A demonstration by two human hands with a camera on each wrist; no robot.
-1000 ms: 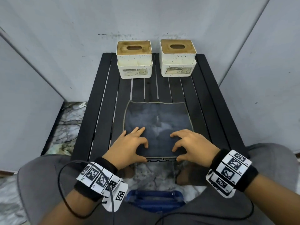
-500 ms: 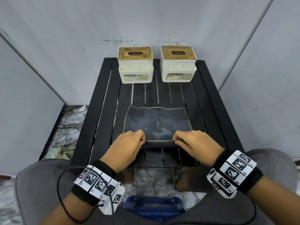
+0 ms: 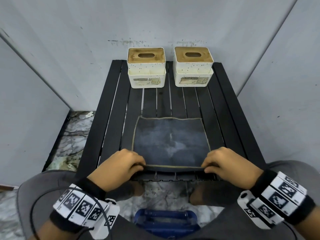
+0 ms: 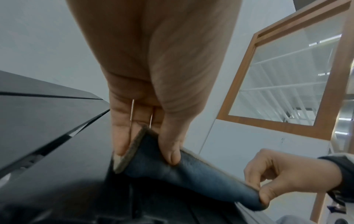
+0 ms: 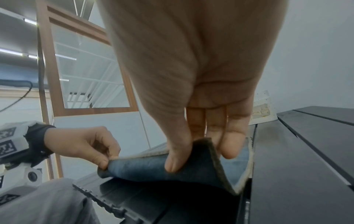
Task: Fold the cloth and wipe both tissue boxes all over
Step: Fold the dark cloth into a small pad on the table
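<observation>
A dark blue cloth (image 3: 170, 141) with a tan hem lies on the near half of the black slatted table (image 3: 223, 104). My left hand (image 3: 128, 161) pinches its near left corner, thumb under and fingers on top, as the left wrist view shows the cloth (image 4: 172, 169) lifted. My right hand (image 3: 220, 161) pinches the near right corner of the cloth (image 5: 153, 168) the same way. The near edge is raised off the slats between both hands. Two cream speckled tissue boxes with wooden lids stand at the far edge, one left (image 3: 146, 67), one right (image 3: 193, 66).
Grey walls enclose the table on the far, left and right sides. Marble floor (image 3: 76, 129) shows to the left and below the near edge. A blue object (image 3: 166, 220) sits on the floor between my knees. A window frame (image 4: 287, 75) is off to the side.
My hands went from lying flat on the cloth to pinching its near corners. They have spread apart and lifted the near edge, pulling it taut.
</observation>
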